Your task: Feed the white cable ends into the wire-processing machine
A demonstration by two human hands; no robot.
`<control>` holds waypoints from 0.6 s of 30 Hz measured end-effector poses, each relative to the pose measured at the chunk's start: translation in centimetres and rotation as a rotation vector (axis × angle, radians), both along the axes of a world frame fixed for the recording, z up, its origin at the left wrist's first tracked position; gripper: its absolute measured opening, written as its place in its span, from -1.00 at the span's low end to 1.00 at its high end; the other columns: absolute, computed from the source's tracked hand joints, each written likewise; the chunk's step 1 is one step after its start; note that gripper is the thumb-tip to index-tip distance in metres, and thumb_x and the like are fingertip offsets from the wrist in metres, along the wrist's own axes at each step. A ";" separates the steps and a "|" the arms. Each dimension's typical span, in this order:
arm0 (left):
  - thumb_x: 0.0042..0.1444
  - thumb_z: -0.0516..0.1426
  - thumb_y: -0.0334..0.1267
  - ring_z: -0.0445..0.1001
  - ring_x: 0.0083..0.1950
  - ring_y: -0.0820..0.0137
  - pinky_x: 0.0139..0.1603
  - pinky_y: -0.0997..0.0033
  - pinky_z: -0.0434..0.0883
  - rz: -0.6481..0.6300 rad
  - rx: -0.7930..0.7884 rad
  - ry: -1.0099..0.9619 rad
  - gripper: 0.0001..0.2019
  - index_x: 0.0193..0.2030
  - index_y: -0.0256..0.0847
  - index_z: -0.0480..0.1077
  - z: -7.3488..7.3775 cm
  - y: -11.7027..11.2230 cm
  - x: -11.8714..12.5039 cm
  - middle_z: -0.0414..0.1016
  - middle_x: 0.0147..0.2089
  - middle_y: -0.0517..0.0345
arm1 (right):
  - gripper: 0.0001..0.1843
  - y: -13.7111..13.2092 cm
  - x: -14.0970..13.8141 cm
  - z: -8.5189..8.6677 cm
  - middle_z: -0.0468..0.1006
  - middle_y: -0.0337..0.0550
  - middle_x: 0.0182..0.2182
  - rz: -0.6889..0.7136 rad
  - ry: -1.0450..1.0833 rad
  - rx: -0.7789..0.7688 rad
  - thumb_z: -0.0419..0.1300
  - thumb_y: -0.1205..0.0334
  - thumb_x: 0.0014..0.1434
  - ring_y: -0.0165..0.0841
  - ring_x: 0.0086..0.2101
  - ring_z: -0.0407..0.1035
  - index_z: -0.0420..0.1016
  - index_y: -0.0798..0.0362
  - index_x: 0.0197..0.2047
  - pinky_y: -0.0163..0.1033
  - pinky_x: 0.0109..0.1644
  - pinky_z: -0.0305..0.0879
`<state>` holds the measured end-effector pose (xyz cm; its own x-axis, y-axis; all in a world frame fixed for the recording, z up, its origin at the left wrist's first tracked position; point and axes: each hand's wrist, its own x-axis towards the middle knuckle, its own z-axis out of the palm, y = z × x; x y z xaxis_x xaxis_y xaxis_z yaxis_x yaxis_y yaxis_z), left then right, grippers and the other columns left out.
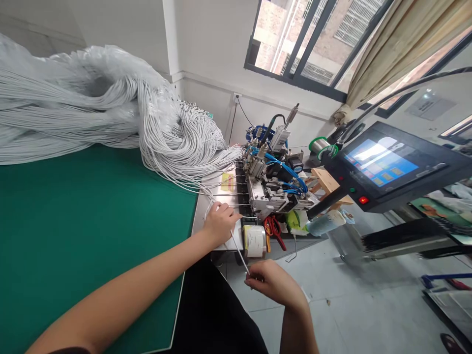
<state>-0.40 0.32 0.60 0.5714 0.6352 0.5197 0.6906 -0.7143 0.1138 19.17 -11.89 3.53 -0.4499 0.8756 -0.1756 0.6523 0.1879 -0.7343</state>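
Observation:
My left hand [220, 223] is closed over a white cable at the near end of the metal machine bed, one finger stretched toward the black track [242, 189]. From under it, a length of white cable [239, 251] runs down to my right hand [275, 282], which pinches it near its end; the tip is hidden by the fingers. A large bundle of white cables [184, 140] fans in from the left, several ends lying across the track into the machine [258, 182]. A roll with a white label [255, 242] sits just right of my left hand.
A green-topped table [92, 236] lies to the left. Red-handled pliers [273, 231] and a clear bottle [326, 223] are beside the machine. A solder wire spool [320, 146] and a touch screen [385, 160] on an arm stand at the right.

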 end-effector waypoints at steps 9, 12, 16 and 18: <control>0.05 0.07 -0.48 0.41 -0.02 0.24 0.06 0.13 0.18 -0.020 0.019 -0.069 -0.64 -0.01 -0.20 0.43 -0.2 0.1 0.1 0.49 -0.02 0.01 | -0.68 0.6 3.2 2.0 0.53 -0.19 -0.50 -0.367 0.153 0.094 0.11 0.05 0.25 -0.42 -0.58 0.29 0.58 0.04 -0.37 -0.32 -0.46 0.23; 0.16 0.03 -0.47 0.44 -0.09 0.33 0.06 0.17 0.18 -0.191 0.105 -0.088 -0.67 0.03 -0.15 0.40 0.1 0.0 0.0 0.52 -0.09 0.09 | -0.71 1.6 3.5 0.9 0.54 -0.17 -0.49 -0.604 0.242 0.237 0.18 0.02 0.18 -0.40 -0.58 0.28 0.61 0.04 -0.28 -0.30 -0.48 0.24; 0.26 0.00 -0.40 0.45 -0.19 0.42 0.03 0.24 0.20 -0.317 0.150 -0.099 -0.74 0.01 -0.15 0.40 0.5 -0.2 -0.2 0.54 -0.18 0.14 | -0.78 3.3 3.0 -0.7 0.57 -0.13 -0.39 -0.786 0.421 0.394 0.29 0.07 0.08 -0.31 -0.40 0.38 0.61 0.03 -0.30 -0.25 -0.31 0.32; 0.27 -0.03 -0.41 0.46 -0.23 0.45 0.01 0.26 0.20 -0.351 0.168 -0.107 -0.73 0.02 -0.17 0.39 0.4 -0.2 -0.3 0.54 -0.20 0.15 | -0.80 4.1 2.6 -1.4 0.56 -0.13 -0.40 -0.827 0.563 0.398 0.32 0.10 0.05 -0.31 -0.37 0.39 0.59 0.05 -0.32 -0.24 -0.27 0.32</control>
